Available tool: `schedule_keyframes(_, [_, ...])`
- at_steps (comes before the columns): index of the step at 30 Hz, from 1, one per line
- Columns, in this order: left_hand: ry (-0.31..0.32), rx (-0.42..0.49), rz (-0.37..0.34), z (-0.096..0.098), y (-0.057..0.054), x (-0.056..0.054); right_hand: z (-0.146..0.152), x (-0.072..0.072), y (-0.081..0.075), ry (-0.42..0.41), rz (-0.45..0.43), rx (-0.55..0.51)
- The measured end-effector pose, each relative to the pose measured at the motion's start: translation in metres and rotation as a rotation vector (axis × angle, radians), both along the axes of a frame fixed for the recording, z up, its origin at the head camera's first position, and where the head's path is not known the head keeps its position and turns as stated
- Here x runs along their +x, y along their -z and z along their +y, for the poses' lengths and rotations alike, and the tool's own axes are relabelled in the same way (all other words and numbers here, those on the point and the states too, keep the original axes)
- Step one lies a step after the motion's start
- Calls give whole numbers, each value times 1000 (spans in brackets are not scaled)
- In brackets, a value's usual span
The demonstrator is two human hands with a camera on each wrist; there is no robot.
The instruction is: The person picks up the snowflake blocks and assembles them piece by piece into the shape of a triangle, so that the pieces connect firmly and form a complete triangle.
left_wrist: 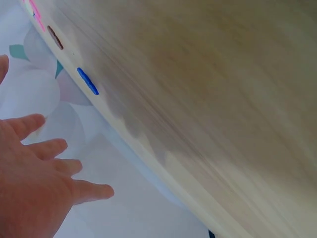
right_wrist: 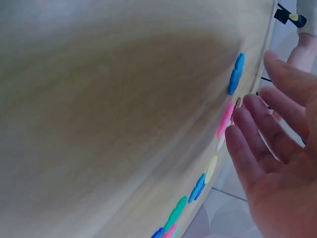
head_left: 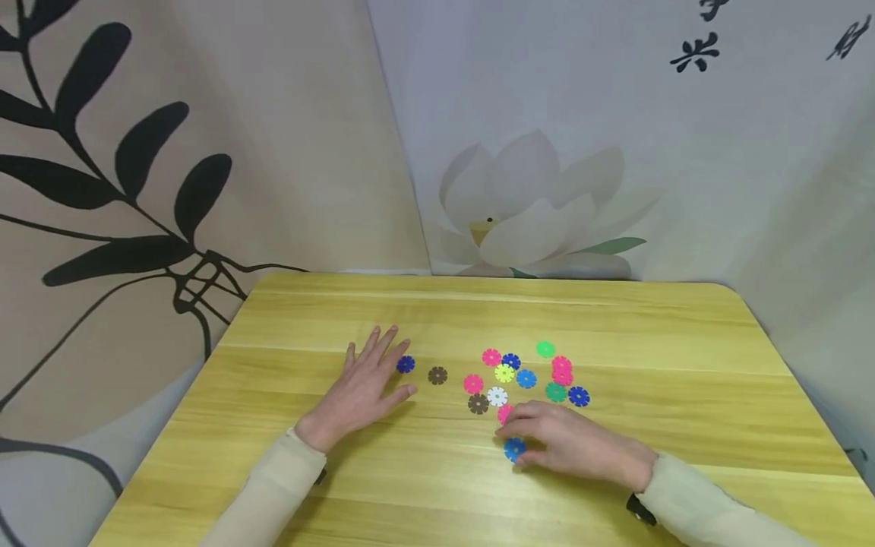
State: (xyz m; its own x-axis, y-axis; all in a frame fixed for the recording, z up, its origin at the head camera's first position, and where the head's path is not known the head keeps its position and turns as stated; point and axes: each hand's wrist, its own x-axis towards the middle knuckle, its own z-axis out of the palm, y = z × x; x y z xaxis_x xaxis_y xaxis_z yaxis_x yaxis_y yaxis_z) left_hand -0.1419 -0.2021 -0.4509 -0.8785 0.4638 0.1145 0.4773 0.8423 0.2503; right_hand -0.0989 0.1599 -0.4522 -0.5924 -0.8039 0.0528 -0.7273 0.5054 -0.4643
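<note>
My left hand (head_left: 363, 393), fingers straight and spread, is just left of a dark blue notched plastic disc (head_left: 405, 365). In the left wrist view that blue disc (left_wrist: 87, 81) lies flat on the wood, apart from the fingers. A brown disc (head_left: 437, 375) is a little further right. Over the near side of the disc group, my right hand (head_left: 577, 444) has loosely bent fingers around a light blue disc (head_left: 514, 450). From the right wrist view, a gap shows between the fingers and this light blue disc (right_wrist: 236, 74). A pink disc (head_left: 504, 413) is partly covered by the right hand.
Several more discs lie beyond the right hand, among them a white disc (head_left: 497, 396), a yellow disc (head_left: 504, 373), a green disc (head_left: 557, 392) and overlapping pink discs (head_left: 562, 371). The wooden table (head_left: 328, 304) meets a printed backdrop (head_left: 307, 137) behind its far edge.
</note>
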Motion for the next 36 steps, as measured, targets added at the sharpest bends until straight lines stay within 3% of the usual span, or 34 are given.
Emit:
schedule_keyframes(6, [8, -9, 10, -6, -1, 4, -3, 1, 1, -14, -27, 14])
schedule_keyframes(14, [55, -25, 0, -6, 0, -1, -4, 1, 2, 34, -39, 12])
schedule_keyframes(21, [95, -71, 26, -8, 0, -14, -2, -2, 2, 54, -188, -61])
schedule_keyframes(28, [200, -98, 49, -8, 0, -34, 6, -2, 3, 80, -231, -92])
schedule_keyframes(36, [228, -172, 33, -3, 1, -46, 13, -1, 0, 107, -224, -139])
